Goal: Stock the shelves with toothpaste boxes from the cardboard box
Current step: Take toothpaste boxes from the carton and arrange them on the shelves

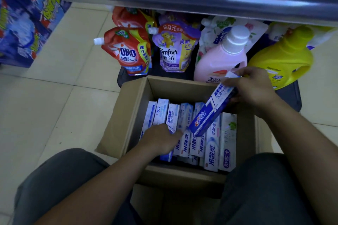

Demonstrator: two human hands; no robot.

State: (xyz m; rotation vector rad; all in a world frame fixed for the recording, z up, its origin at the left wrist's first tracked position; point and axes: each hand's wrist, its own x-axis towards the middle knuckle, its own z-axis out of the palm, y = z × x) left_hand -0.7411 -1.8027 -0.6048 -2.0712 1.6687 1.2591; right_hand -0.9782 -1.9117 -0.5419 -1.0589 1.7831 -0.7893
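Note:
An open cardboard box sits on the floor between my knees, holding several white and blue toothpaste boxes stood side by side. My right hand grips the upper end of a blue toothpaste box, which slants above the others. My left hand reaches into the left part of the carton, fingers curled round a blue and white toothpaste box there. The metal shelf edge runs across the top, with white boxes on it.
Behind the carton, the bottom shelf carries a red OMO pouch, a purple Comfort pouch, a pink bottle and a yellow bottle. Blue packs stack at the left. Tiled floor lies left of the carton.

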